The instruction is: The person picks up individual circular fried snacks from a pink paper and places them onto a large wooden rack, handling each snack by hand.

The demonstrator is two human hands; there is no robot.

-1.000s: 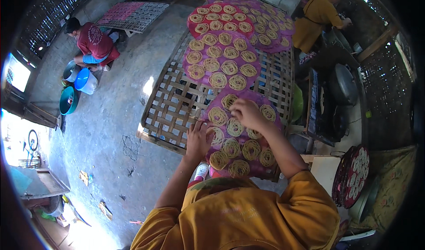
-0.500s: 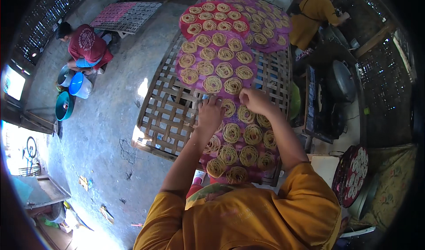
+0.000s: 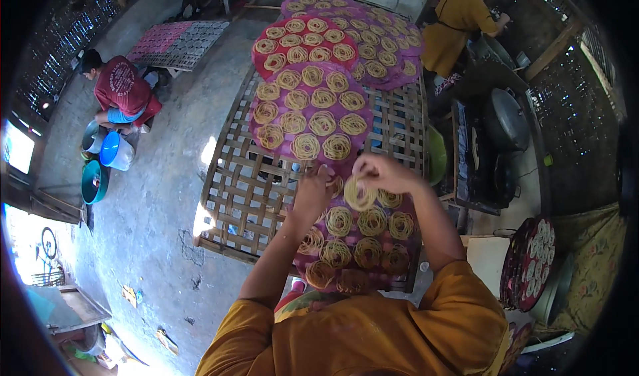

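low in the frame, the person's yellow sleeves are filling the bottom edge. just above, at centre, a purple mat (image 3: 373,239) is lying on the bamboo rack (image 3: 246,203), carrying noodle coils. the right hand (image 3: 381,173) is pinching one coil (image 3: 359,193) by its upper edge, grip closed on it, lifting it just over the mat's far end. the left hand (image 3: 314,191) is resting beside it, fingers curled; whether it is gripping anything cannot be told. further up, a second mat (image 3: 309,113) of coils is lying on the rack. at upper left a crouching person (image 3: 120,89) is sitting by blue buckets (image 3: 116,151).
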